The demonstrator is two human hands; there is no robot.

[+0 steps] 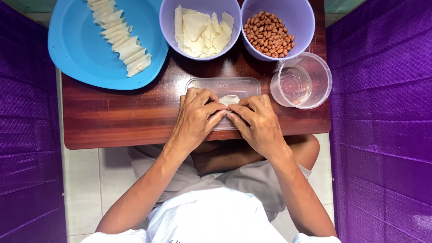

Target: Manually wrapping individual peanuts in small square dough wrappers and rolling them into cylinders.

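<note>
A small pale dough wrapper [229, 99] lies on a clear plastic lid [223, 86] on the low wooden table [112, 117]. My left hand [195, 119] and my right hand [256, 121] meet over it, fingertips pinching the wrapper's near edge from both sides. Most of the wrapper is hidden under my fingers. Behind the lid stand a lilac bowl of cut wrappers [200, 29] and a lilac bowl of peanuts [270, 33].
A blue tray [76, 49] at the back left carries a row of several folded wrappers [119, 36]. A clear round tub [301, 81] holding a little water stands at the right. Purple quilted cloth [382, 112] flanks both sides.
</note>
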